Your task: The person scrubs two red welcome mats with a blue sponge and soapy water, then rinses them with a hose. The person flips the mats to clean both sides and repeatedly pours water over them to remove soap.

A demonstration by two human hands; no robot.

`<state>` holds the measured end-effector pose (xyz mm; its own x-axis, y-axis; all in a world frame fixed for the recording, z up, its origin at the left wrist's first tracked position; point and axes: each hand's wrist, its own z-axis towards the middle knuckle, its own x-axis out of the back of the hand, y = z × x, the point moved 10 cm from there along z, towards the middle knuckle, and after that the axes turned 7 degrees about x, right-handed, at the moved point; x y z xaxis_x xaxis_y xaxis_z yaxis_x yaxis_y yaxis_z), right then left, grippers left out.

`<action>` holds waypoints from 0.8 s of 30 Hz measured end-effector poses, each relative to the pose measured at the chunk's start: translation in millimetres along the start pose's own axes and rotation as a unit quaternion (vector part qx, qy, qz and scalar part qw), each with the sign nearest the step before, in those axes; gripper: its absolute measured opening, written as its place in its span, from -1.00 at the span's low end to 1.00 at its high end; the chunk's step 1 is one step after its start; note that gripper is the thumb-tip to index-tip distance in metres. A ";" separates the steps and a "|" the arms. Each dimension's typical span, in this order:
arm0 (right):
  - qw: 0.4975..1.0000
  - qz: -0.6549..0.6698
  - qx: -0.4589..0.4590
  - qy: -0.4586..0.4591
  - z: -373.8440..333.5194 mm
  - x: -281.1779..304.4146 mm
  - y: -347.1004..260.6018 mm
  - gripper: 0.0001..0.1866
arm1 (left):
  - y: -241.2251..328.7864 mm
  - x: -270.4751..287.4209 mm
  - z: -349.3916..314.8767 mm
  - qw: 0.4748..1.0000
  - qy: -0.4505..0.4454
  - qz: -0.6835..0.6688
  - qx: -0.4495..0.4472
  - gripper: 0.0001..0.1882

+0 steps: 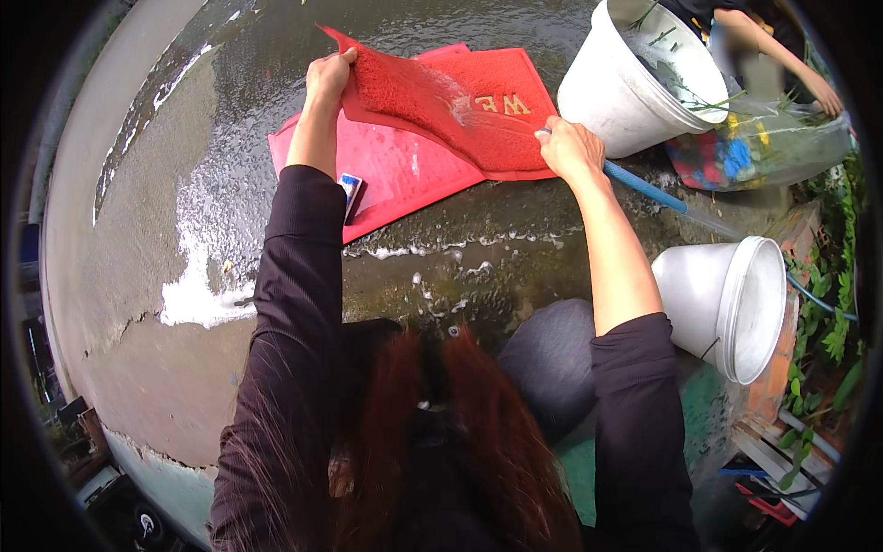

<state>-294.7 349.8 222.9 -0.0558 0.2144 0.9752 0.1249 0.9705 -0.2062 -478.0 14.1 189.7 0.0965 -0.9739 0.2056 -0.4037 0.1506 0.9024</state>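
Observation:
My left hand [329,78] is closed on the raised left edge of a red doormat [405,87] with pale letters on its pile. The mat's right part lies lower and looks wet. Closed round the end of a blue hose [644,189], my right hand [572,149] is beside the mat's near right corner, and a thin stream of water runs from there across the pile. Beneath lies a smooth pinkish-red sheet [414,170], perhaps another mat's backing. A blue-and-white brush [349,191] with dark bristles rests on it, close to my left forearm.
A large white bucket [598,87] with cut green stems stands at the upper right. Beside it, another person's hand [823,97] is over a clear bag [763,152] of colourful things. A smaller white bucket [699,294] lies tipped at right. Foamy water wets the concrete floor [175,202].

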 end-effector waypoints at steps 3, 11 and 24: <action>0.999 0.014 -0.004 0.036 -5.9 26.1 -0.1 -0.75 | 95.1 -8.7 -31.0 0.982 0.034 0.169 -0.083 -0.54; 0.994 0.044 -0.039 0.090 -33.6 65.5 28.1 -0.76 | 316.8 11.6 -7.0 0.934 -0.003 0.217 -0.284 -0.72; 0.991 0.062 -0.021 0.118 -42.7 75.5 25.7 -0.76 | 325.7 -63.6 -102.6 0.685 0.089 0.499 -0.523 -0.72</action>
<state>-253.4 386.3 294.7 0.1957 0.2950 0.9353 0.1581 0.9317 -0.3269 -522.2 142.6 509.5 0.3940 -0.2756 0.8768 0.5145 0.8566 0.0380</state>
